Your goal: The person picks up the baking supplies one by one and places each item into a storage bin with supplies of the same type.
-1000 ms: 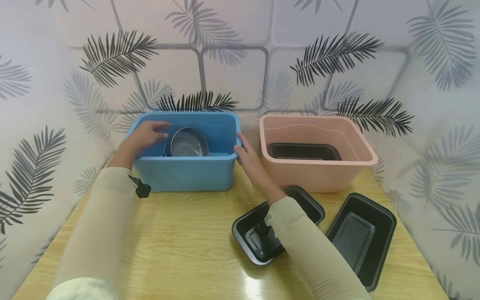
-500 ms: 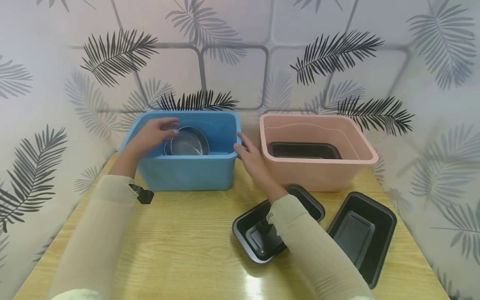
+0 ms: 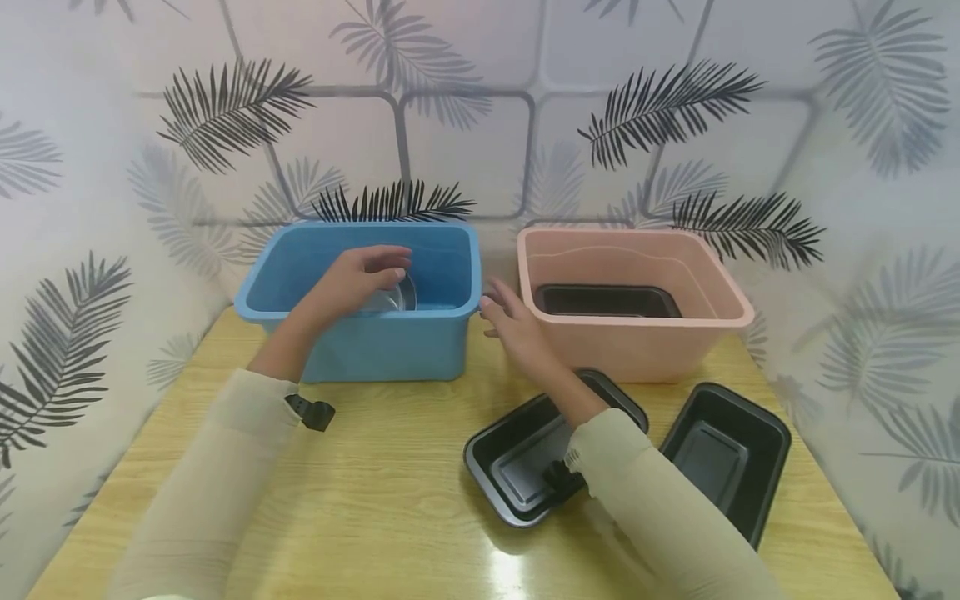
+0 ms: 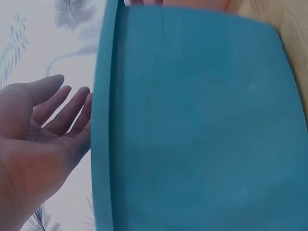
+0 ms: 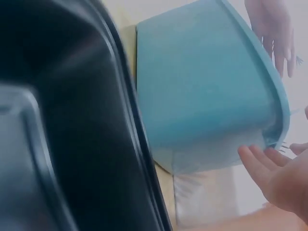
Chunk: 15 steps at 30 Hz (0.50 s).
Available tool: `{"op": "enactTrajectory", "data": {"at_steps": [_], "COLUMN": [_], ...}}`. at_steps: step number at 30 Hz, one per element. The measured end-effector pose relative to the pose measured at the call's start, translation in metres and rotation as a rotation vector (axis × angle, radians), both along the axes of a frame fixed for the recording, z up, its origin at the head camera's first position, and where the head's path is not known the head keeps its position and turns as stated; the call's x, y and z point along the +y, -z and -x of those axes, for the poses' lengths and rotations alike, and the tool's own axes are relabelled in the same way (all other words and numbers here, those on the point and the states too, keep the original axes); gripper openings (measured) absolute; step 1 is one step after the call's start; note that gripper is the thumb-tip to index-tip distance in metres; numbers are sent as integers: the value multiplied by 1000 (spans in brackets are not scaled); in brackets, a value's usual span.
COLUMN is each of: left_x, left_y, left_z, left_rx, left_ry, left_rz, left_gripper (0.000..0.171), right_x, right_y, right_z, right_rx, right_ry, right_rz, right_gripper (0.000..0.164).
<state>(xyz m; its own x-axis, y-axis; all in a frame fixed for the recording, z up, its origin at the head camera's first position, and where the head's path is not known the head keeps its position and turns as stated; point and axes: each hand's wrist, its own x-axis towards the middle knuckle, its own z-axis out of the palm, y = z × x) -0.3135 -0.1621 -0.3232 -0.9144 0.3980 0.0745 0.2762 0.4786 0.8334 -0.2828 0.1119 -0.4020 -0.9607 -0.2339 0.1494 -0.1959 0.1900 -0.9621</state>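
My left hand [image 3: 356, 279] hovers over the blue plastic bin [image 3: 386, 346], fingers loosely bent with nothing in them. Below it, partly covered by the hand, round metal pans [image 3: 407, 293] lean inside the bin. In the left wrist view the same hand [image 4: 43, 125] appears beside the bin's rim [image 4: 102, 144], palm turned up in that picture. My right hand [image 3: 519, 325] is at the bin's right end, its fingers extended near the rim; the right wrist view shows these fingers [image 5: 262, 161] by the corner, and whether they touch it I cannot tell.
Right of the blue bin stands a pink bin [image 3: 637, 352] with a dark loaf pan [image 3: 607, 302] inside. Under my right forearm, a black loaf pan [image 3: 517, 467] lies on the wooden table [image 3: 375, 500]. Another black loaf pan [image 3: 731, 450] is farther right. A patterned wall closes the back.
My left hand has moved right across the blue bin, from its left side to above the round pans. My right hand has loosened from the bin's right rim and shifted slightly right.
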Motion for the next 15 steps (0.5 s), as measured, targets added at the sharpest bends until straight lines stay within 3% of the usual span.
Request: {"op": "enactTrajectory", "data": {"at_steps": [7, 15], "left_x": [43, 98], "left_y": [-3, 1], "left_z": [-20, -24], "left_rx": [20, 47], "left_ry": [38, 134], "left_rz": [-65, -137], "left_gripper": [44, 45], "right_x": [24, 66], "right_y": [2, 5], "right_z": [-24, -52], "right_rx": [8, -32], "right_ry": [-55, -90], "right_rz": [-125, -163], "right_gripper": [58, 52]}}
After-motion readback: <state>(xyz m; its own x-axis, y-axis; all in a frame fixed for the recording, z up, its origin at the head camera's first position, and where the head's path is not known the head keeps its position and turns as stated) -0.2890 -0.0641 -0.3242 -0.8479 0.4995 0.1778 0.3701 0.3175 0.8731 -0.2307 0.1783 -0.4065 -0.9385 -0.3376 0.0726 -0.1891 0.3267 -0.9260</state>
